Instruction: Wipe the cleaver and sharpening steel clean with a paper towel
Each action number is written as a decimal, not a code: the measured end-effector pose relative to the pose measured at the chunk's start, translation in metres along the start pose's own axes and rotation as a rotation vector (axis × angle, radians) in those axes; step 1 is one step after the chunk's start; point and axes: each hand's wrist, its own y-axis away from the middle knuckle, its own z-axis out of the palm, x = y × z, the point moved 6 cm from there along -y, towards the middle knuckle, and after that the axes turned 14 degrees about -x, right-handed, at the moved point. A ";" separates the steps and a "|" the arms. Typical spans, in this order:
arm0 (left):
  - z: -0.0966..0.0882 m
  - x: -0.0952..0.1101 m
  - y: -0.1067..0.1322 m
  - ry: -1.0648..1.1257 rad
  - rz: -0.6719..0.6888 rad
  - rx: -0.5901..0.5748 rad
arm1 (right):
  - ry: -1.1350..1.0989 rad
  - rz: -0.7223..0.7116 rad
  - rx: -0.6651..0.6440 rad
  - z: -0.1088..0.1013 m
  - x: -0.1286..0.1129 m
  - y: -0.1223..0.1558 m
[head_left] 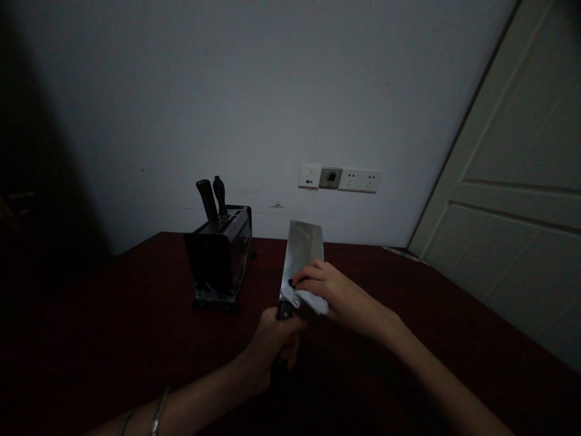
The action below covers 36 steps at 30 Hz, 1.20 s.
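My left hand (272, 345) is closed round the dark handle of a cleaver (304, 245), holding its broad steel blade upright over the table. My right hand (333, 290) pinches a white cloth (313, 301) against the lower part of the blade, fingers pressed together on the cloth. Both hands are near the middle of the view, just right of the knife block.
A dark knife block (220, 257) with two black knife handles (212, 198) sticking up stands on the dark red table (136, 327). Behind it is a pale wall with a row of sockets (339, 178). A white door (521, 200) is at the right.
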 end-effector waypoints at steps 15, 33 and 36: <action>0.017 -0.009 0.002 0.055 -0.178 -0.049 | -0.120 0.020 -0.073 0.010 0.001 -0.004; 0.009 0.007 -0.031 0.152 -0.162 -0.032 | -0.093 -0.051 -0.031 0.005 0.023 -0.025; 0.008 0.012 -0.027 0.131 -0.183 -0.062 | -0.126 -0.034 0.002 -0.001 0.027 -0.017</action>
